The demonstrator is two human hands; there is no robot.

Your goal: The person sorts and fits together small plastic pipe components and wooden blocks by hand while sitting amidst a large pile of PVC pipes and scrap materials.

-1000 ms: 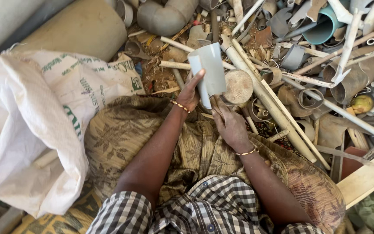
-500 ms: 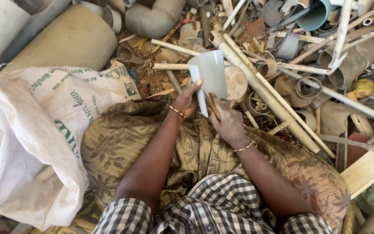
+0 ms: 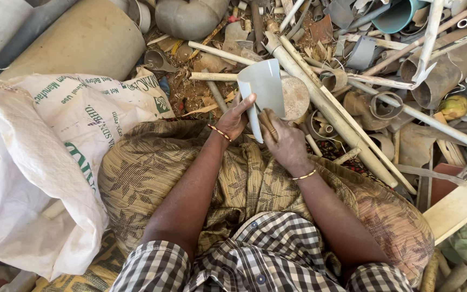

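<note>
Grey pipe piece (image 3: 266, 86) upright, long axis pointing away | left hand (image 3: 236, 116) grips it | right hand (image 3: 283, 141) clasps wooden handle (image 3: 268, 125)

white sack (image 3: 39, 162), large pipes (image 3: 77, 40), scattered pipe scraps (image 3: 385, 81)

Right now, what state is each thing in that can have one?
Pale curved pipe piece: split open, held upright by both hands.
Left hand: closed on its lower edge.
Right hand: gripping a wooden-handled tool against it.
White sack: slumped, mouth open.
Round wooden block: lying flat.
</note>
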